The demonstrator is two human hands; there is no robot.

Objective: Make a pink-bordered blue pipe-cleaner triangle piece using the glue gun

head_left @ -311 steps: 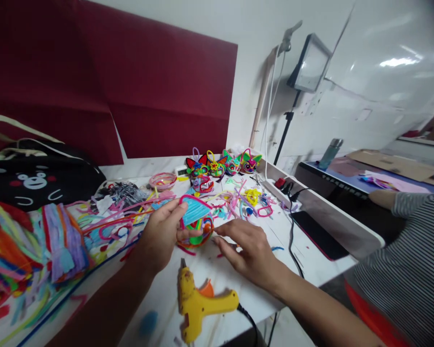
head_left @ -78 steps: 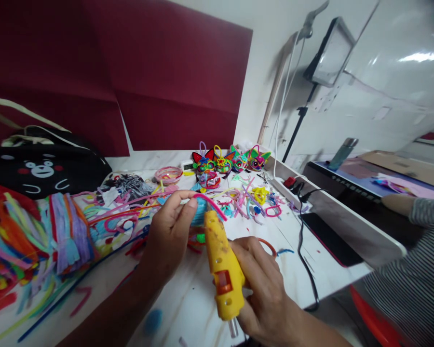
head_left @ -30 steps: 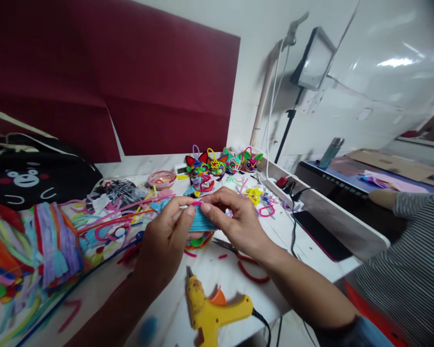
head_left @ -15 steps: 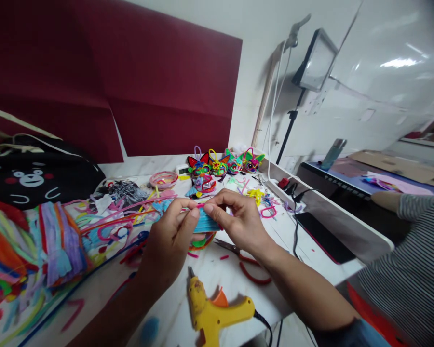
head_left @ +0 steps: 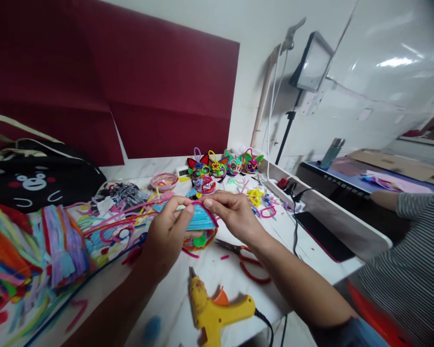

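My left hand [head_left: 166, 233] and my right hand [head_left: 231, 217] both grip a small pipe-cleaner craft piece [head_left: 201, 222] just above the white table [head_left: 173, 299]. The piece has a light-blue ribbed top edged in pink, with green and orange coils underneath. Thumbs and forefingers of both hands pinch the pink edge at the top. A yellow glue gun [head_left: 213, 311] lies on the table in front of my hands. Red-handled scissors [head_left: 244, 258] rest just right of the piece, under my right wrist.
Heaps of coloured pipe cleaners [head_left: 39, 246] cover the left side. Finished cat-face crafts [head_left: 224, 165] stand at the back, beside a pink bowl [head_left: 163, 181]. A black bear bag [head_left: 36, 180] sits far left. A phone [head_left: 323, 236] and cables lie right. A person in a striped top [head_left: 412, 260] sits at right.
The glue gun, held in my right hand 2.6 s ago, now lies on the table. Both hands have closed on the craft piece and lifted it slightly, pinching its pink edge.
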